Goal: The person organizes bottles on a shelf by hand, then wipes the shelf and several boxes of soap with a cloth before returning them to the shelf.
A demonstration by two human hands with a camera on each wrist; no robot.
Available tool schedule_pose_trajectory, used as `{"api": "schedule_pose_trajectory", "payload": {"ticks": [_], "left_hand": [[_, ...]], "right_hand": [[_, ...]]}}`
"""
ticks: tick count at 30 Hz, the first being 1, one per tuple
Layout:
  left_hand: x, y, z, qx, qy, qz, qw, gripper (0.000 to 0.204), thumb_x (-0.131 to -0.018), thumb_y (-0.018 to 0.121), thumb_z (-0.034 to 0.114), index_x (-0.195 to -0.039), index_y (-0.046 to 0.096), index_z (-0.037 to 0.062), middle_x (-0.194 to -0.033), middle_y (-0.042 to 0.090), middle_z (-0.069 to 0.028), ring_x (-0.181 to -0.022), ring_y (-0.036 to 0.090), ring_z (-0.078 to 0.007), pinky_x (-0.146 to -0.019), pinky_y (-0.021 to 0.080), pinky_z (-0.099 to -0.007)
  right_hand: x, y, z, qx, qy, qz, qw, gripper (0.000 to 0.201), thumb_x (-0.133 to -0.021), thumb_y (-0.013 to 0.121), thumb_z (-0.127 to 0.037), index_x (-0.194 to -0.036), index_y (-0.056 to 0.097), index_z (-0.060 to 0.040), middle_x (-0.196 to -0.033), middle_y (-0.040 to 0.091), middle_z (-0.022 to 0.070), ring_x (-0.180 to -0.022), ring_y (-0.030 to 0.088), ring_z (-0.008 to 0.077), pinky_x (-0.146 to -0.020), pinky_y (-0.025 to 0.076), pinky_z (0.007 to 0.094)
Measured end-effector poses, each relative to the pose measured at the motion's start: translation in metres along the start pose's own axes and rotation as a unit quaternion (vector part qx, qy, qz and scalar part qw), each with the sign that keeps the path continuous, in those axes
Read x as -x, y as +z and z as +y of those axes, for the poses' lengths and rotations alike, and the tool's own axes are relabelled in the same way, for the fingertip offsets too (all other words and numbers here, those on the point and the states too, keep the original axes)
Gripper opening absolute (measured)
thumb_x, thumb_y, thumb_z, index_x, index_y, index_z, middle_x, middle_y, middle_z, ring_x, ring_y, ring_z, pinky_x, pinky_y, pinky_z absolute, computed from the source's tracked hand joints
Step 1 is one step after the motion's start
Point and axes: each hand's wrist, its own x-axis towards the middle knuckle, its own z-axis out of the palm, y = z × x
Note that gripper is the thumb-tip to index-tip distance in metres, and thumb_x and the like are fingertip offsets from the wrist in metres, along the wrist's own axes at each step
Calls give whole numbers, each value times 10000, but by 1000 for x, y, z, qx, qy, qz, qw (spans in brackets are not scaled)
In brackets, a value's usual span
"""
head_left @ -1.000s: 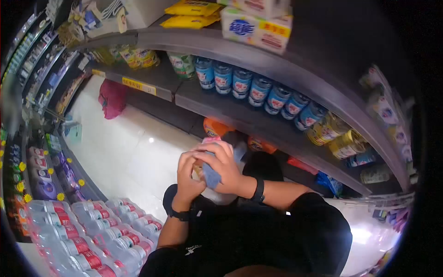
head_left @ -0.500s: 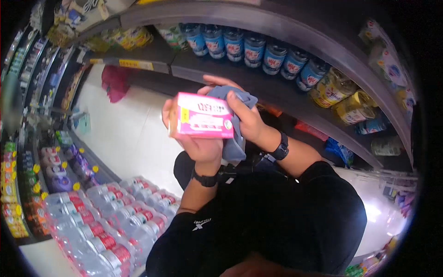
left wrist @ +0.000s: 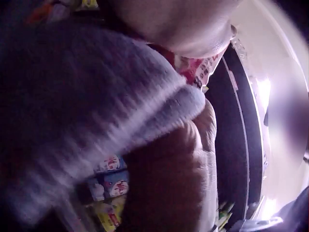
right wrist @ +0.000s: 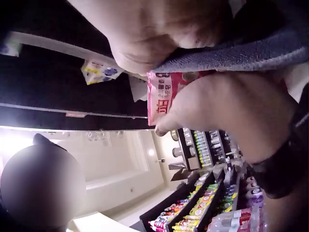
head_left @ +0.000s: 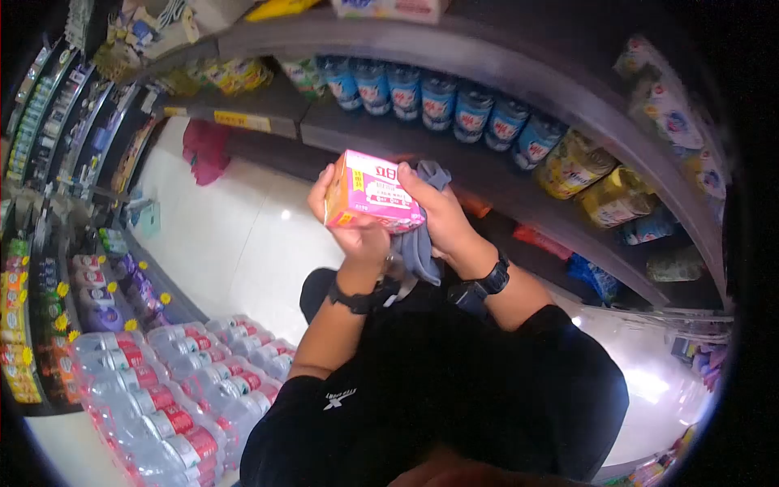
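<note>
A pink soap pack [head_left: 381, 191] with an orange end is held up in front of the body, tilted so its printed face and end show in the head view. My left hand [head_left: 361, 242] grips it from below and the left, fingers round the orange end. On the other side, my right hand [head_left: 445, 217] holds a grey cloth [head_left: 418, 253] against the pack, its thumb near the pack's upper right edge. The cloth [left wrist: 96, 106] fills much of the left wrist view. In the right wrist view, part of the pack [right wrist: 161, 94] shows beside the cloth [right wrist: 241, 55].
Blue-labelled bottles [head_left: 438, 101] line the shelf [head_left: 479, 191] ahead, with yellow bottles [head_left: 617, 199] farther right. Shrink-wrapped bottles [head_left: 170, 398] stand at the lower left. A pink bag [head_left: 204, 152] lies on the floor by the shelf.
The hands covered most of the pack at first. It then came into view with its printed face showing, and is now tilted so the orange end shows. The cloth stays in my right hand.
</note>
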Motion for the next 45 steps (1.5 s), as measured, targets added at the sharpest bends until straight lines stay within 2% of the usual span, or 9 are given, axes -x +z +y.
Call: {"api": "schedule_pose_trajectory", "payload": {"ticks": [4, 8, 13, 17, 21, 24, 27, 35, 45], "left_hand": [[-46, -24, 26, -93, 5, -249, 964, 1163, -664, 996, 263, -1527, 250, 38, -1322, 485, -133, -1245, 524, -256, -1033, 495, -403], [-97, 13, 100, -226, 112, -419, 872, 857, -651, 934, 208, -1414, 585, 31, -1229, 616, -180, -1110, 616, -344, -928, 506, -426], [-131, 63, 138, -295, 254, -418, 821, 735, -682, 864, 190, -1370, 628, 80, -1249, 617, -166, -1128, 602, -371, -983, 456, -466], [-163, 91, 158, -276, 309, -407, 814, 529, -686, 855, 111, -1191, 710, 50, -1278, 600, -191, -1177, 603, -365, -1019, 472, -439], [-183, 121, 144, -191, 321, -369, 851, 486, -675, 798, 13, -1149, 693, 46, -1269, 603, -197, -1203, 593, -370, -1043, 460, -437], [-190, 159, 126, -178, 367, -325, 853, 463, -710, 780, 17, -1156, 663, 53, -1265, 627, -190, -1234, 573, -383, -1072, 442, -438], [-205, 201, 96, -146, 374, -326, 856, 478, -716, 737, -27, -1177, 644, 55, -1257, 631, -179, -1215, 584, -383, -1047, 463, -433], [-226, 234, 32, -150, 296, -413, 849, 437, -760, 776, -15, -1158, 638, 98, -1181, 612, -181, -1153, 608, -408, -983, 521, -434], [-233, 258, 19, -246, 295, -450, 806, 392, -843, 669, 15, -1218, 607, 114, -1197, 610, -257, -1086, 637, -473, -914, 550, -481]], "right_hand": [[6, -15, -44, 150, -101, 12, 983, 256, -1026, 668, -259, -1181, 666, -56, -1047, 701, 22, -947, 653, 110, -844, 520, 283], [24, -6, -92, 321, -209, 31, 923, 249, -1040, 642, -235, -1186, 641, -33, -1032, 652, 21, -949, 593, 106, -870, 478, 265], [58, 20, -139, 292, -314, 72, 901, 351, -1055, 635, -292, -1282, 599, -27, -1056, 632, 22, -990, 577, 95, -882, 471, 255], [88, 17, -164, 465, -80, 45, 881, 626, -1040, 651, -351, -1501, 417, 2, -1168, 651, 102, -1079, 599, 134, -948, 482, 293], [105, 27, -170, 453, -314, 11, 834, 799, -985, 712, -347, -1582, 320, 9, -1175, 627, 161, -1056, 610, 234, -974, 477, 355], [93, 30, -196, 617, -471, 113, 621, 821, -907, 762, -235, -1556, 345, 48, -1122, 574, 226, -1021, 596, 351, -939, 482, 413], [77, 33, -213, 659, -516, 180, 517, 752, -945, 736, -263, -1560, 393, 0, -1215, 575, 197, -1152, 579, 319, -1019, 455, 413], [47, 45, -236, 756, -380, 229, 481, 813, -755, 730, -208, -1412, 415, 153, -1311, 488, 385, -1120, 613, 554, -959, 550, 534], [40, 57, -258, 782, -272, 225, 513, 639, -842, 674, -299, -1333, 583, 98, -1207, 646, 343, -1165, 625, 495, -994, 517, 493]]}}
